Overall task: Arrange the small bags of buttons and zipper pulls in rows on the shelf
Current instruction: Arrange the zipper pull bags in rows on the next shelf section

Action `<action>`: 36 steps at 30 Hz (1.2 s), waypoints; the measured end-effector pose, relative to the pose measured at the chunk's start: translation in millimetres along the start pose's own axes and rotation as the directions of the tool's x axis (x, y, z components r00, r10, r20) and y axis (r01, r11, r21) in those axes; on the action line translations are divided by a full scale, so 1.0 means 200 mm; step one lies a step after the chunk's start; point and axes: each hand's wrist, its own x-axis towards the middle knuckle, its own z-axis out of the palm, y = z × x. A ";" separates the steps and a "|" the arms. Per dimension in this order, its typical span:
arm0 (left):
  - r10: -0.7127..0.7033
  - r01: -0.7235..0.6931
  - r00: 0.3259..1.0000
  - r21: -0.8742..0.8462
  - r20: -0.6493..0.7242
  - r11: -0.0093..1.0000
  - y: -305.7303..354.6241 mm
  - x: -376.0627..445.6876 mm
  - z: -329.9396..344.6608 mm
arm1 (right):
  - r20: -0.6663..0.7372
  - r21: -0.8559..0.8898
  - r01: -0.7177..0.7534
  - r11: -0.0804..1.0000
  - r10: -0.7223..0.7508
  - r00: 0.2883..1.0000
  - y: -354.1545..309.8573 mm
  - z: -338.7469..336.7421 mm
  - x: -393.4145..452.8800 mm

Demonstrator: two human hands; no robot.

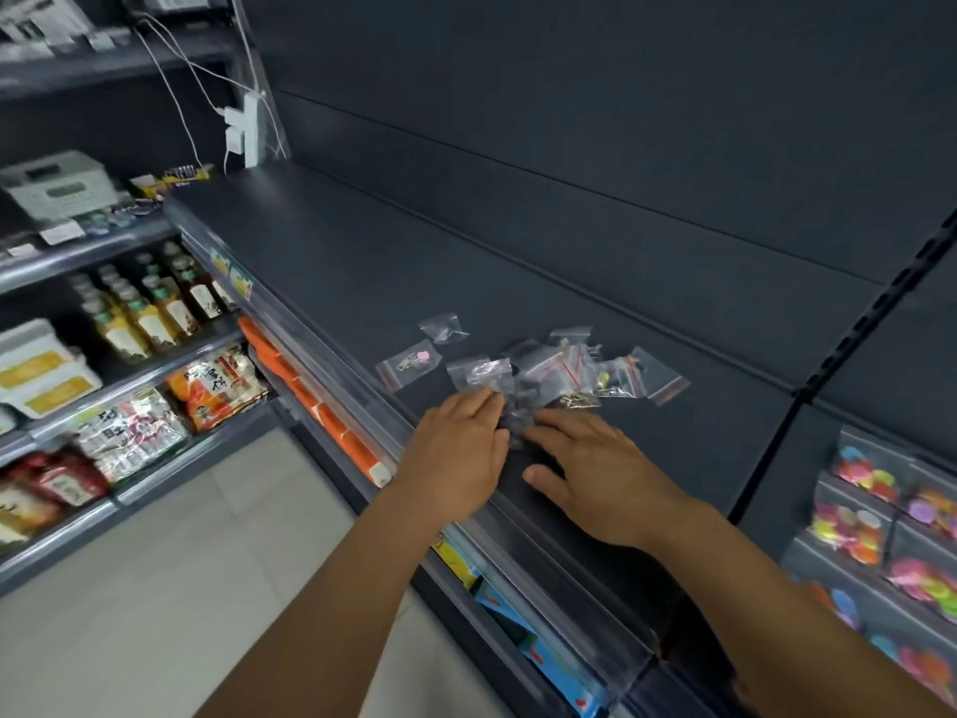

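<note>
Resting flat, both hands [528, 448] touch a heap of clear bags [544, 370] holding small metal pulls.

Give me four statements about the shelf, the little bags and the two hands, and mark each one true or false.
1. The small bags lie in a loose heap on the dark shelf. True.
2. Both hands are at the near edge of the heap. True: left hand, right hand.
3. The bags already stand in neat rows. False: they are jumbled and overlapping.
4. The bags of coloured buttons sit left of the heap. False: they are to its right, on a lower shelf.
</note>
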 end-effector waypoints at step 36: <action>0.000 0.072 0.997 -0.888 0.081 0.455 0.25 -0.06 -0.14 | -0.253 0.907 -0.112 0.405 0.739 0.624 -0.16 -0.15 -0.35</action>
